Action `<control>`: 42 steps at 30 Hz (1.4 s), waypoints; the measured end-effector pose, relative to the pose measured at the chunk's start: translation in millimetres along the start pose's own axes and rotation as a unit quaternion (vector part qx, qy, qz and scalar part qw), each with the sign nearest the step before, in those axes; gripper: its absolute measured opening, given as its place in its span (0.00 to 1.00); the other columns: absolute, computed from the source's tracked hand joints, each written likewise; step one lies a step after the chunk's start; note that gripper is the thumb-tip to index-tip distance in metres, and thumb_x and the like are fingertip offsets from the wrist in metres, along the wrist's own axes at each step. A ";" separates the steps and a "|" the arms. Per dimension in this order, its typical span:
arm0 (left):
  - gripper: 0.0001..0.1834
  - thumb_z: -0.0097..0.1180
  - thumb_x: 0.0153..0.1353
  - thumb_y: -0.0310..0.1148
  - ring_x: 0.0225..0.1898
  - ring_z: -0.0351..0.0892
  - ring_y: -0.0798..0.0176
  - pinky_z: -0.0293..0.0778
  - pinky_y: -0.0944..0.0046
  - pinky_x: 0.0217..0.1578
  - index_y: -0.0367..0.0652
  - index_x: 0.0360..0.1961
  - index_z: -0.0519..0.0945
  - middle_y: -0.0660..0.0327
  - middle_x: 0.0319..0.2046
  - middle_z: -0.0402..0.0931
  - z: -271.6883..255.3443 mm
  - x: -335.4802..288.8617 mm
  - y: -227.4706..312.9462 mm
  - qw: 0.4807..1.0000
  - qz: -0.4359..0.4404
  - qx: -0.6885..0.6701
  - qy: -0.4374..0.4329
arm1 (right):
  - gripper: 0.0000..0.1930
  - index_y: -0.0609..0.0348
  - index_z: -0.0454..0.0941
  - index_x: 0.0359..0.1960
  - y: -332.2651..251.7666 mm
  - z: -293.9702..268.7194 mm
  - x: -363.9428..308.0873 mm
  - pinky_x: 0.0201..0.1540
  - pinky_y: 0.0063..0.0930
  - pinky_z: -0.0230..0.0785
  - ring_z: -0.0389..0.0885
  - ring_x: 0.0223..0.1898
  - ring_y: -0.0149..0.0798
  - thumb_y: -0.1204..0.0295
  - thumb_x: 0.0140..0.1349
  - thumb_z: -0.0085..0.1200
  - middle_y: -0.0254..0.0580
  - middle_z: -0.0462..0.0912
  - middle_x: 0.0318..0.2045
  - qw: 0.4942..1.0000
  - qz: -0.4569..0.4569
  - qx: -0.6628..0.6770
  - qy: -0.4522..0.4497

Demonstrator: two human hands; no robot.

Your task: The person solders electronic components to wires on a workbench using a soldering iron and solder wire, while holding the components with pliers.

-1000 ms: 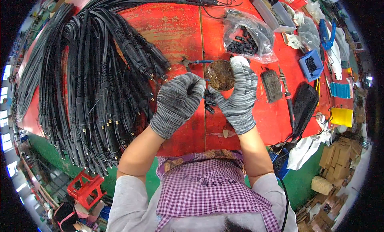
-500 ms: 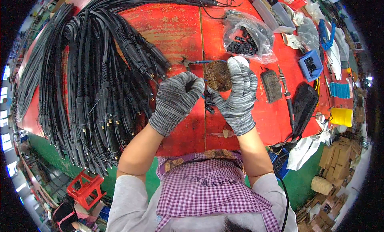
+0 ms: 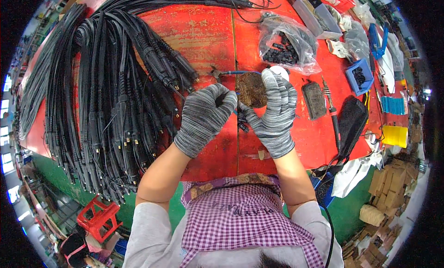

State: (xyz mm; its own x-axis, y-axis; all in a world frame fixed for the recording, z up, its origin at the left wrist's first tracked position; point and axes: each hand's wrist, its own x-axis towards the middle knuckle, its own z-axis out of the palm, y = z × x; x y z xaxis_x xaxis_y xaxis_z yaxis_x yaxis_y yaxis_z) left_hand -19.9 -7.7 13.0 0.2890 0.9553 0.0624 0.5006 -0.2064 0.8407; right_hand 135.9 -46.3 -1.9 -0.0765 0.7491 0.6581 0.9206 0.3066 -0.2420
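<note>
1. Left hand [image 3: 206, 118]: wears a grey striped glove and stands above the middle of the table [image 3: 199, 37], toward its near edge. Thumb and forefinger fingers are pressed together at the tips; whether they clamp anything is too small to tell.
2. Right hand [image 3: 276, 113]: wears a matching glove. The thumb points at the left fingertips and stands apart from the other fingers, which extend side by side toward the far edge.
3. Brown disc [image 3: 251, 90]: lies between the hands on the middle of the table, just beyond the right thumb.
4. Black connectors [image 3: 242, 125]: lie loose between the two hands, nearer the near edge than the disc.
5. Cutters [image 3: 225, 73]: lie just beyond the left hand, blue handles toward the right edge.
6. White roll [image 3: 283, 73]: sits behind the right fingertips, partly hidden.
7. Black cables [image 3: 99, 83]: a thick bundle covers the left side of the table and hangs over its near edge.
8. Clear bag [image 3: 307, 60]: rests toward the far edge, with small black parts inside.
9. Dark block [image 3: 314, 99] and soldering iron [image 3: 333, 112]: lie side by side, toward the right edge.
10. Blue bin [image 3: 364, 89]: stands near the right edge, holding black parts.
</note>
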 end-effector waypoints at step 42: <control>0.05 0.47 0.56 0.27 0.24 0.66 0.78 0.65 0.77 0.28 0.39 0.32 0.73 0.66 0.26 0.73 -13.4 -15.1 -13.0 0.964 -0.078 -0.241 -0.079 | 0.44 0.61 0.57 0.53 115.4 40.2 -55.3 0.49 0.28 0.63 0.67 0.44 0.36 0.71 0.30 0.68 0.41 0.67 0.43 0.851 0.441 0.284 0.005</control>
State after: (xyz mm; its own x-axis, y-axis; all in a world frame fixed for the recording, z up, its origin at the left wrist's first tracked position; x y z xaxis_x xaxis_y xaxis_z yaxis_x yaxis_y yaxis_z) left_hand -41.7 -16.6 8.4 0.3806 0.9146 -0.1364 0.1215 0.0967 0.9879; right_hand 231.0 -28.7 -94.9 0.5543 0.8310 0.0470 0.2844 -0.1360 -0.9490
